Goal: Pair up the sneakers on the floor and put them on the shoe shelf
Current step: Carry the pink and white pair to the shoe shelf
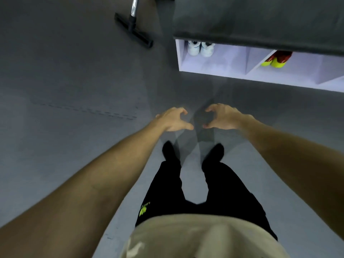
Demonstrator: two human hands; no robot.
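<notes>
The white shoe shelf (219,68) stands at the upper right under a dark grey top (260,19). A pair of white sneakers (200,48) sits side by side in its left compartment. A red and neon-yellow pair (275,60) sits in the compartment to the right. My left hand (174,119) and my right hand (222,116) hang close together over the grey floor in front of the shelf. Their fingers are loosely curled and hold nothing. I see no sneakers on the floor.
A black vacuum floor head (134,30) on a metal tube lies on the floor left of the shelf. My feet in black (168,149) stand below my hands. Grey foam floor mats (74,90) stretch to the left.
</notes>
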